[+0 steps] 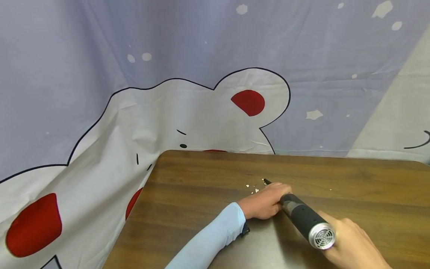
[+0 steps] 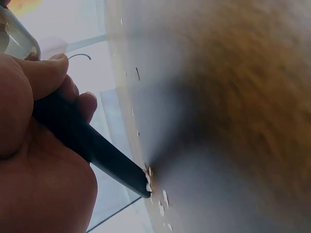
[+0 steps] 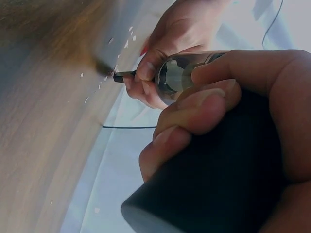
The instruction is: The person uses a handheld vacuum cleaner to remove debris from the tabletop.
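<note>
A black handheld vacuum cleaner [image 1: 302, 218] slants over the table, its silver vented end towards me. My right hand [image 1: 351, 239] grips its body from the right side, fingers curled round it in the right wrist view. At the front, my left hand [image 1: 267, 200] holds the narrow black nozzle [image 2: 109, 158] just ahead of the clear dust cup [image 3: 171, 80]. Small white scraps [image 2: 163, 206] lie on the tabletop right at the nozzle's tip. Pale bits show through the clear cup.
The brown wood-grain table [image 1: 201, 175] has a rounded far left corner. A few more specks lie to the right, one speck [image 1: 330, 189] near the back. Behind and left hangs a printed cloth [image 1: 188, 116]. A dark object [image 1: 245, 229] sits under the left wrist.
</note>
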`<control>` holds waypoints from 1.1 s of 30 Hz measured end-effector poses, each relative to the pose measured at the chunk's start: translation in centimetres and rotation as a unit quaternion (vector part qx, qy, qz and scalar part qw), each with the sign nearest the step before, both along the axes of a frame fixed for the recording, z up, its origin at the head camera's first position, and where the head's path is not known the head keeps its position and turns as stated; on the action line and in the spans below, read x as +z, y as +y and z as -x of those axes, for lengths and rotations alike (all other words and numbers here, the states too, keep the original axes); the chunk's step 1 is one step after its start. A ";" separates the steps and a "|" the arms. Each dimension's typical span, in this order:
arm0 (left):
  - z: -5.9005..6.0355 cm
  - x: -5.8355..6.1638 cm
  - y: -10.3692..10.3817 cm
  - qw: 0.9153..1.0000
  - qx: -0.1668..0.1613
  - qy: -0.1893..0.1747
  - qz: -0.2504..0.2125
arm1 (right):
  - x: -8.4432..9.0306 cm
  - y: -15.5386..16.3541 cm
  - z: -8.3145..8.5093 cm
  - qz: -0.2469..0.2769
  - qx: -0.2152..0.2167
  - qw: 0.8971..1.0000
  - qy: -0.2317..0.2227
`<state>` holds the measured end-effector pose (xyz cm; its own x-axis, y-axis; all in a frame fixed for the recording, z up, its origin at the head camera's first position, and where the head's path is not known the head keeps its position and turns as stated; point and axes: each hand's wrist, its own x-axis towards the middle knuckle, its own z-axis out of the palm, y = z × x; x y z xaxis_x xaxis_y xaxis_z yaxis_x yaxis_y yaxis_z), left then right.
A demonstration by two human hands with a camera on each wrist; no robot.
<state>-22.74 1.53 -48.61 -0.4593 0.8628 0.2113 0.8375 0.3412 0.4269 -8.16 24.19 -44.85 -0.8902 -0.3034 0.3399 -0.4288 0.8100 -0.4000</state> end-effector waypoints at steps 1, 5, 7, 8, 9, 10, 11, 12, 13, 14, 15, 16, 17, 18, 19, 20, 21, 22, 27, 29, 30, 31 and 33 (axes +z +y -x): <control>0.0 0.0 -0.1 1.000 0.000 0.001 -0.001 | 0.0 -0.1 0.0 0.001 0.002 1.000 0.002; -0.1 -0.1 -0.4 1.000 0.005 -0.003 -0.004 | 0.1 -0.3 0.1 0.003 0.008 1.000 0.007; -0.2 -0.1 -0.7 1.000 0.009 -0.008 -0.004 | 0.3 -0.5 0.2 0.002 0.006 1.000 0.003; -0.2 0.0 -0.8 1.000 0.011 -0.010 -0.004 | 0.3 -0.5 0.2 0.002 0.006 1.000 0.000; -0.3 0.0 -0.9 1.000 0.013 -0.012 -0.004 | 0.4 -0.6 0.2 0.002 0.006 1.000 -0.002; -0.4 0.0 -1.0 1.000 0.016 -0.012 -0.002 | 0.5 -0.7 0.2 0.001 0.006 1.000 -0.004; -0.4 0.0 -1.1 1.000 0.019 -0.012 -0.002 | 0.5 -0.8 0.2 0.003 0.007 1.000 -0.007; -0.5 0.0 -1.3 1.000 0.021 -0.012 -0.002 | 0.5 -0.8 0.2 0.004 0.007 1.000 -0.011; -0.5 0.1 -1.4 1.000 0.022 -0.011 -0.002 | 0.5 -0.9 0.2 0.005 0.010 1.000 -0.012; -0.6 0.1 -1.5 1.000 0.024 -0.012 -0.002 | 0.5 -1.0 0.2 0.006 0.012 1.000 -0.015; -0.7 0.1 -1.6 1.000 0.026 -0.013 -0.001 | 0.5 -1.1 0.2 0.006 0.013 1.000 -0.018; -0.7 0.2 -1.7 1.000 0.028 -0.014 -0.002 | 0.5 -1.2 0.2 0.007 0.014 1.000 -0.021; -0.8 0.2 -1.9 0.999 0.029 -0.015 -0.002 | 0.5 -1.3 0.2 0.006 0.014 1.000 -0.024; -0.8 0.3 -2.0 0.999 0.032 -0.016 -0.001 | 0.5 -1.4 0.2 0.007 0.014 1.000 -0.026; -0.9 0.3 -2.1 0.999 0.033 -0.017 0.000 | 0.5 -1.4 0.2 0.006 0.014 1.000 -0.026; -0.9 0.3 -2.2 0.999 0.036 -0.018 0.001 | 0.5 -1.5 0.2 0.008 0.015 1.000 -0.025; -0.9 0.3 -2.3 0.999 0.038 -0.018 0.003 | 0.5 -1.6 0.2 0.008 0.015 1.000 -0.023; -0.9 0.4 -2.3 0.999 0.038 -0.018 0.003 | 0.5 -1.6 0.2 0.008 0.014 1.000 -0.021; -1.1 0.4 -2.8 0.999 0.037 -0.011 0.003 | 0.6 -2.0 0.1 0.011 0.018 1.000 -0.023; -1.3 0.4 -3.0 0.999 0.035 -0.007 0.001 | 0.5 -2.1 0.0 0.012 0.020 0.999 -0.026; -1.4 0.4 -3.1 0.999 0.034 -0.006 -0.001 | 0.5 -2.2 0.0 0.012 0.020 0.999 -0.028; -1.4 0.4 -3.2 0.999 0.033 -0.007 -0.002 | 0.4 -2.3 0.0 0.012 0.021 0.999 -0.028; -1.6 0.3 -3.4 0.999 0.032 -0.006 -0.005 | 0.3 -2.4 0.0 0.011 0.023 0.999 -0.024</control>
<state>-21.16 -1.83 -48.33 -0.5155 0.8298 0.2137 0.8088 0.3888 0.4413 -8.11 21.81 -44.51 -0.8905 -0.3378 0.3048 -0.4461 0.7802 -0.4385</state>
